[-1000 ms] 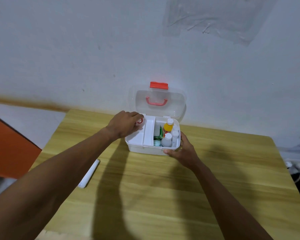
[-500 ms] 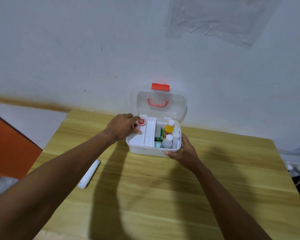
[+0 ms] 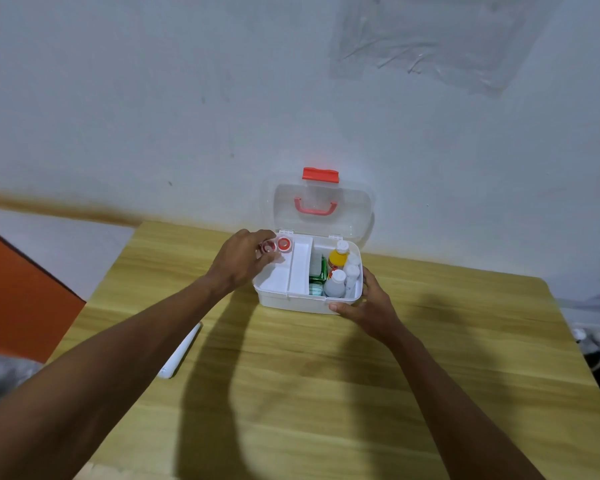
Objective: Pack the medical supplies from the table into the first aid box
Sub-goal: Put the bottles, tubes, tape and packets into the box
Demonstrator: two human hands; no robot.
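Head camera view, looking down past two bare forearms. A pale wall (image 3: pixel 153 98) fills the upper half. Below it a wooden tabletop (image 3: pixel 326 393) stretches toward the viewer.

At the tabletop's far edge, against the wall, stands the white first aid box (image 3: pixel 291 301). Its clear lid (image 3: pixel 357 209) is swung up and back, so the inside is open for packing.

The right hand (image 3: pixel 369 306) clasps the box's near right corner, thumb along the front wall and fingers round the side. This is most likely to stop the light box sliding. The left hand (image 3: pixel 238 259) reaches over the box's far left corner, above a shallow white tray (image 3: pixel 278 278) that covers the left part of the box.

A white tube (image 3: pixel 181 351) lies alone on the tabletop, well left of the box and partly hidden by the left forearm. It is not yet packed.

The deeper right part holds upright bottles, a yellow bottle (image 3: pixel 338 258) behind and a white bottle (image 3: pixel 336 284) in front. A green carton (image 3: pixel 319 271) is wedged beside them.

Smallest of all, the left hand's fingers and thumb pinch a red-and-white roll (image 3: pixel 267 247) at the tray's far end. A second roll (image 3: pixel 284 244) already lies there, just beside it, so the pair seems meant to sit together.
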